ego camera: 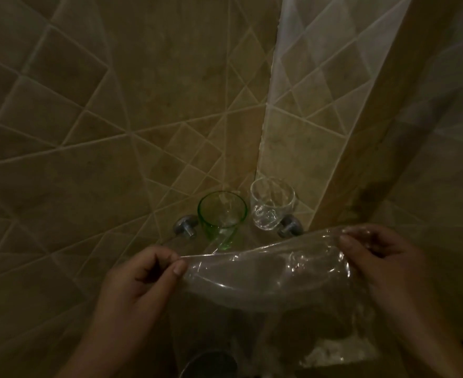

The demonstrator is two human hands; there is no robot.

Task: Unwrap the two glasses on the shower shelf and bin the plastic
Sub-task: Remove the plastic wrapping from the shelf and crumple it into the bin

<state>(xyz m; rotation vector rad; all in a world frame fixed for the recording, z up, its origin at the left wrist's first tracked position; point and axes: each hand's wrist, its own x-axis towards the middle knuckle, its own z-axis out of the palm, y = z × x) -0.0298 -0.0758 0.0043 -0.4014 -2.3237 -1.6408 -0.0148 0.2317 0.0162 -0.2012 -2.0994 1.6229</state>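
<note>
Plastic wrap (265,279), clear, one sheet: I logged it stretched between both hands in front of the corner shelf, below and nearer than the two glasses.

Left hand (143,279): at the left edge of the plastic wrap, thumb and forefinger pinched shut on that edge, other fingers curled in.

Left shelf bracket (185,225): metal, round-headed, on the tiled wall (61,132), just left of the green glass.

Green glass (222,218): upright, bare of wrap, above the left half of the plastic wrap; its base sat behind the sheet's upper edge. The shelf itself was transparent and I could barely make it out.

Clear glass (272,205): upright, bare, just right of the green glass, apart from it, tucked into the wall corner.

Right shelf bracket (290,226): metal, touching-close to the clear glass's lower right.

Right hand (380,257): at the right end of the plastic wrap, fingers closed on the sheet, partly seen through it.

Dark round object (211,364): below the plastic wrap, too dim to identify.
</note>
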